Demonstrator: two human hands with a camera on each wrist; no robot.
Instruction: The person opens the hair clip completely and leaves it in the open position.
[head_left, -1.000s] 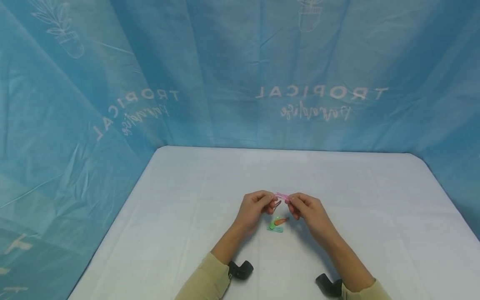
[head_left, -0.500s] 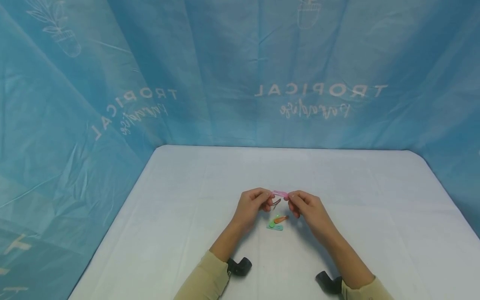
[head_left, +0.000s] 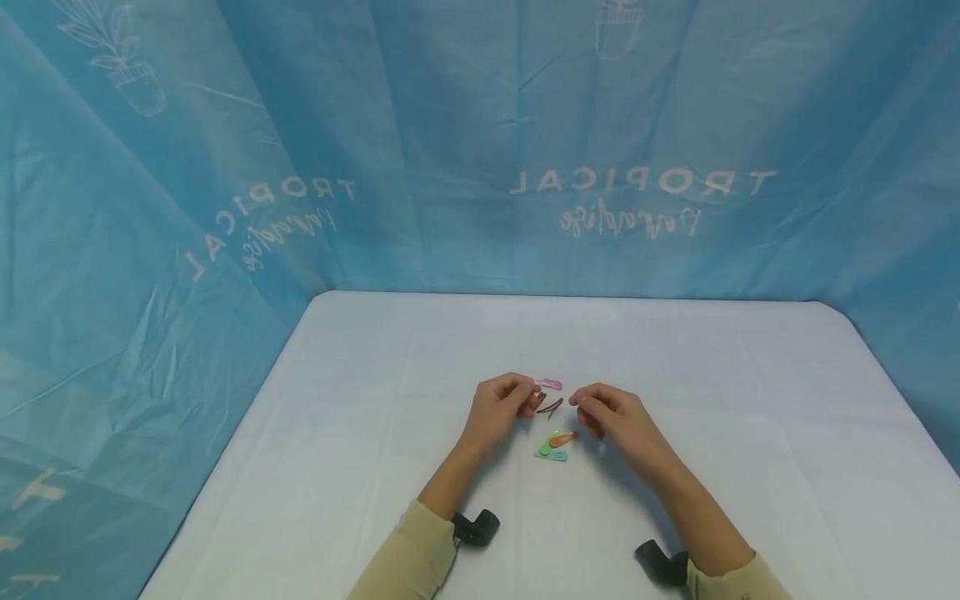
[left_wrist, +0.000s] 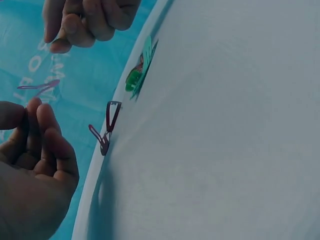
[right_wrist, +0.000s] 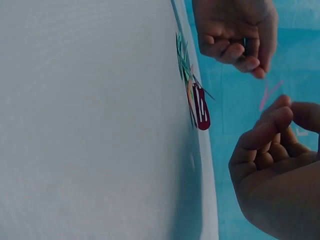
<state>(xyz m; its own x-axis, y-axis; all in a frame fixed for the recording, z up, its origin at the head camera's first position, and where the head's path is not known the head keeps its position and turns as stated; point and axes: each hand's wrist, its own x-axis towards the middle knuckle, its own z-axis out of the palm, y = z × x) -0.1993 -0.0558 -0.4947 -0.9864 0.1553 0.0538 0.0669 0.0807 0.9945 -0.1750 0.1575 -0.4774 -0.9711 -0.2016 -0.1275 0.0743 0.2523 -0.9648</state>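
The pink snap hair clip (head_left: 552, 385) is raised above the white table (head_left: 375, 400), at 2 o'clock from the left hand (head_left: 498, 410), whose thumb and forefinger pinch one end. In the head view its long axis runs nearly from 9 to 3 o'clock, the free end directed at 3 o'clock. The right hand (head_left: 617, 423) is at 4 o'clock from the clip, just apart from that end; its fingers are loosely bent, thumb and forefinger set narrow. The head view presents the clip as a slim band; both wrist views show its two arms spread in a fork. The left wrist view places the joined end toward 2 o'clock; the clip is small and dim there, so which arm is pinched cannot be told. The same view shows the dark red snap clip (left_wrist: 104, 146) sprung open. In the head view, the orange clip (head_left: 564, 439), green clip (head_left: 545, 448) and teal clip (head_left: 557, 457) are grouped at 6 o'clock from the pink one.
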